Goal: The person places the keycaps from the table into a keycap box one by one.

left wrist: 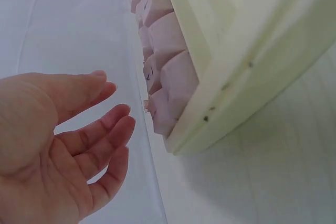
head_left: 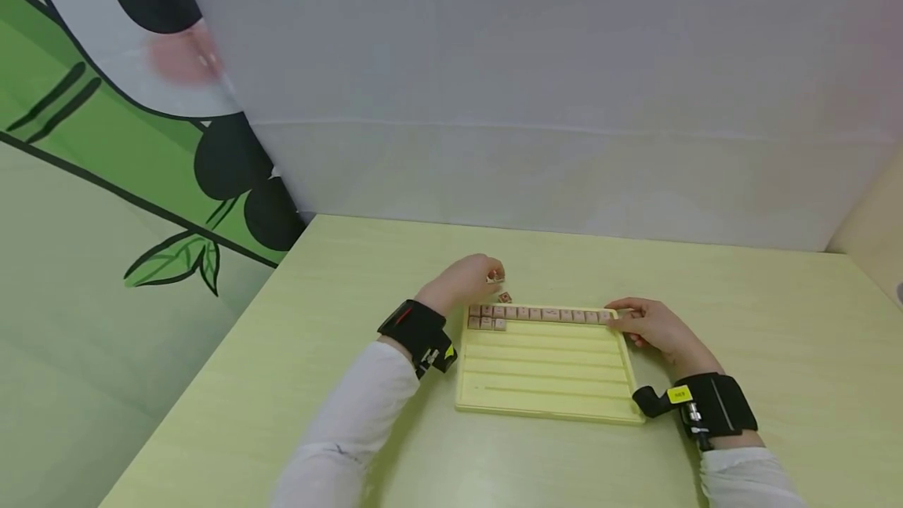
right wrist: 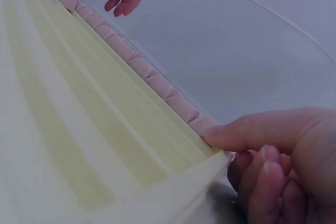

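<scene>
A pale yellow ridged tray point(head_left: 546, 371) lies on the table, with a row of pink keycaps point(head_left: 550, 314) along its far edge and several more starting a second row at the left. Just beyond the tray's far left corner is my left hand point(head_left: 469, 281); in the left wrist view its thumb and bent fingers stand apart, with nothing seen between them. A loose keycap point(head_left: 504, 297) sits behind the tray, below these fingertips. My right hand point(head_left: 652, 328) grips the far right corner, its thumb point(right wrist: 223, 136) on the end keycap and its other fingers curled beside the edge.
The light wooden table point(head_left: 776, 351) carries the tray and reaches back to a white sheet point(head_left: 564, 100). A cartoon-printed cloth point(head_left: 155, 179) hangs on the left. Black straps with cameras point(head_left: 416, 332) are round both wrists.
</scene>
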Demonstrator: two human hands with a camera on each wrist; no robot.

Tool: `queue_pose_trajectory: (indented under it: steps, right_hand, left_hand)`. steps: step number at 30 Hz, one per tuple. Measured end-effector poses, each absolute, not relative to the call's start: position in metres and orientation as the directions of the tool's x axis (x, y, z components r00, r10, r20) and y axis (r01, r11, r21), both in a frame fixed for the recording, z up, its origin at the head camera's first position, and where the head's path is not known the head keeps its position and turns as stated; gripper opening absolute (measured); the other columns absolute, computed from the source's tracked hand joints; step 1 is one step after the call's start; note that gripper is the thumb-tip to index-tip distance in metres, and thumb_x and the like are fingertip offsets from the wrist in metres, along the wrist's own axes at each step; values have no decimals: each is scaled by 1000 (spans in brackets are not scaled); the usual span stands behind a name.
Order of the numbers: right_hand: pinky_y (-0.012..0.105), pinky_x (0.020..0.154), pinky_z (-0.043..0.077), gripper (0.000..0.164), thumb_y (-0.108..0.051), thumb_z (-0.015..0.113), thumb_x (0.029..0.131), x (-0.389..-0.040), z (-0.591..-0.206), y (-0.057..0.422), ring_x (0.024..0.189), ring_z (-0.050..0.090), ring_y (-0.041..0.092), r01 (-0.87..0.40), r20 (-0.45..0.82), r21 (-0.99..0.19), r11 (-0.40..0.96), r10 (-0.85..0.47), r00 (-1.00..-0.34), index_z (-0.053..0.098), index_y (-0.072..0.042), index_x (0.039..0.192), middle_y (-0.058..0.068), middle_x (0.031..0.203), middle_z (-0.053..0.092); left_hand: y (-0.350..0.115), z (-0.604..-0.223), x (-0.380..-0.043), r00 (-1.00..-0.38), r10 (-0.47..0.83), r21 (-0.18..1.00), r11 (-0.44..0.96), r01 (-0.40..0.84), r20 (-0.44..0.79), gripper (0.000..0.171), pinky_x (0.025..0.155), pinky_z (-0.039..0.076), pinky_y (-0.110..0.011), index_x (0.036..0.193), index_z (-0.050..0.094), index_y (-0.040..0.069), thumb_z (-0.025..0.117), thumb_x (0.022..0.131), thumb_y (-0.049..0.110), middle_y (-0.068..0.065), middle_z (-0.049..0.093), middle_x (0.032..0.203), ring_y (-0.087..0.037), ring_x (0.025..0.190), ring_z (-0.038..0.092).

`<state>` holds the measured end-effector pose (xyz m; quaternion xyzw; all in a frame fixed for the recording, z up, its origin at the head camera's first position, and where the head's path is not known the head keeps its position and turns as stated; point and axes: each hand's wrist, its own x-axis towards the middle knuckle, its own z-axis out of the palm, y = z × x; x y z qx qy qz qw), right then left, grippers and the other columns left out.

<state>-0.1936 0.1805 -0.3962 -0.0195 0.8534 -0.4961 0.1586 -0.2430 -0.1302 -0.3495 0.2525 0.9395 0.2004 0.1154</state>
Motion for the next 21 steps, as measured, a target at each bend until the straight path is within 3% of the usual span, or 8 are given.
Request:
queue_pose_trajectory:
  steps: [6, 21]
  right_hand:
    - [22, 52, 40, 52, -19, 63, 89, -180, -401, 174, 49, 38, 7, 137, -250, -858, 496, -168, -954, 46, 6, 132, -7, 61, 41]
    - [23, 52, 38, 51, -20, 64, 89, -147, -409, 157, 50, 41, 8, 157, -240, -855, 495, -108, -965, 49, 6, 131, -6, 59, 42]
  left_hand:
    - [-130, -351, -238, -811, 552, 519, 760, 392, -195, 31, 97, 45, -37, 128, 56, 6, 45, 99, 12, -13, 58, 126, -27, 117, 54]
    - [-134, -361, -222, -747, 617, 403, 767, 500, -248, 23, 92, 46, -34, 117, 62, 8, 52, 98, 16, -10, 61, 119, -24, 110, 57]
